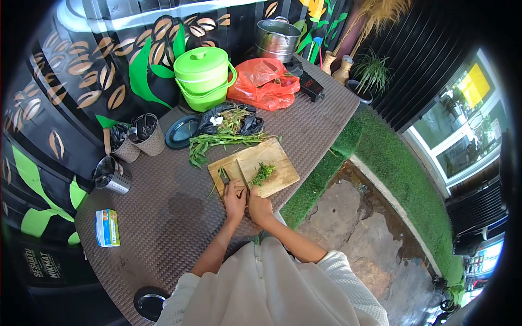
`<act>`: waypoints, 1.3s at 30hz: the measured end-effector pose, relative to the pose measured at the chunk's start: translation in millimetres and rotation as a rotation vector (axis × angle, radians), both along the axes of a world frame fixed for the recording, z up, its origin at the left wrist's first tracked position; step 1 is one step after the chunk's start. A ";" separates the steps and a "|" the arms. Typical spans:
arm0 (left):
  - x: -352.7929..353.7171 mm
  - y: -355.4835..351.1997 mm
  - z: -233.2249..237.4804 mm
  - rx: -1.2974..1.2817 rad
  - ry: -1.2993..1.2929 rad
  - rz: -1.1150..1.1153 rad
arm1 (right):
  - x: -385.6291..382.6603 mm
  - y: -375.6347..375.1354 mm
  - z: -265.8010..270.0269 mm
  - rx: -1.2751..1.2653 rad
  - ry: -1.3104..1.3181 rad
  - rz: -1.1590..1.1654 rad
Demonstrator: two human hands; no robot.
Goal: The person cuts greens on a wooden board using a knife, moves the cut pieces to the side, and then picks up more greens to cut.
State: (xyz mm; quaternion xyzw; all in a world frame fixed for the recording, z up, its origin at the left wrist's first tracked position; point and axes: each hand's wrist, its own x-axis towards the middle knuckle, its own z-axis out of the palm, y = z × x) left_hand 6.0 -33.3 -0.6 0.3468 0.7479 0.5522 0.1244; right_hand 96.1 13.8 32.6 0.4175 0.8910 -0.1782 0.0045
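A wooden cutting board (285, 163) lies near the table edge in front of me. My right hand (260, 207) is closed round the handle of a knife (241, 173), whose blade points away from me across the board. Close beside it, my left hand (234, 200) has its fingers bent down on the board's left part, by a few green stems (221, 176). What lies under those fingers is hidden. Chopped greens (263, 173) form a small heap right of the blade. Behind the board rests a bunch of long green stalks (225, 140).
A black plastic bag (252, 124) with plant scraps lies beyond the stalks, beside a dark plate (182, 132). Farther back stand a green lidded bucket (201, 76), a red plastic bag (263, 84) and a metal pot (278, 41). Utensil holders (148, 136) and a tissue pack (107, 228) are leftward.
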 end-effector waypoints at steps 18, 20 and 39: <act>4.7 -7.6 14.4 -0.054 0.288 0.028 | -3.3 20.9 11.7 0.012 0.083 0.085; 5.4 -9.1 12.0 -0.031 0.331 0.025 | 2.0 19.5 12.9 -0.005 0.100 0.102; -9.8 -0.2 3.0 -0.046 0.304 -0.049 | -3.2 -2.0 2.4 0.032 -0.012 0.017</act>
